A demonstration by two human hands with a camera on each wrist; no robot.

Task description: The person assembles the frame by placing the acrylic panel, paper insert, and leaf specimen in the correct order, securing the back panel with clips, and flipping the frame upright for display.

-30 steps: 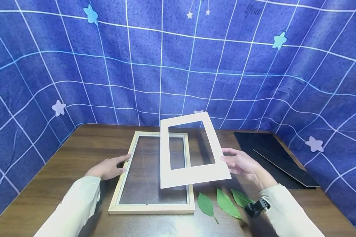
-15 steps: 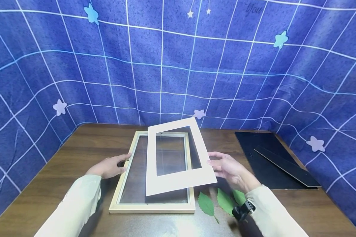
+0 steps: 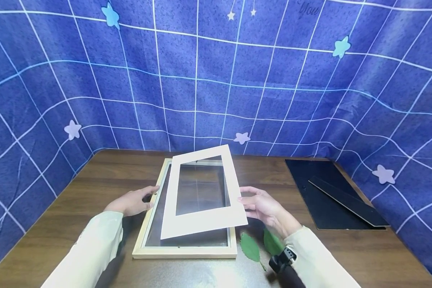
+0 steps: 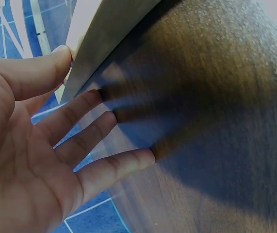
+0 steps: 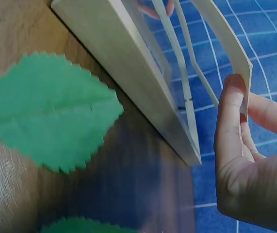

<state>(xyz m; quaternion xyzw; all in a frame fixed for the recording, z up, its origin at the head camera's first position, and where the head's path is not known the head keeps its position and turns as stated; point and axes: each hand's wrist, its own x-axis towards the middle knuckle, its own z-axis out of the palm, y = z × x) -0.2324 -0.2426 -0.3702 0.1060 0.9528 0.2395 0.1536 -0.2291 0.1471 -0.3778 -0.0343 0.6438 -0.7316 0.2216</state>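
Note:
A light wooden picture frame (image 3: 183,253) with a clear pane lies flat on the table. My left hand (image 3: 131,203) is at its left side; in the left wrist view the thumb (image 4: 56,63) touches the frame's edge and the other fingers stretch out with tips at the tabletop. My right hand (image 3: 264,208) pinches the right edge of a white picture mat (image 3: 205,221), thumb on one face and fingers behind, as the right wrist view shows. The mat, with its rectangular window, is held tilted above the frame and overlaps most of it in the head view.
Green leaves (image 3: 250,247) lie right of the frame, partly hidden under my right forearm. At the far right is a black board (image 3: 324,208) with a narrower black piece (image 3: 349,202) leaning on it. A blue gridded curtain (image 3: 216,92) hangs behind the table.
My right hand has carried the mat leftward and a little down, from the frame's right side to over the frame. The left hand has stayed at the frame's left edge.

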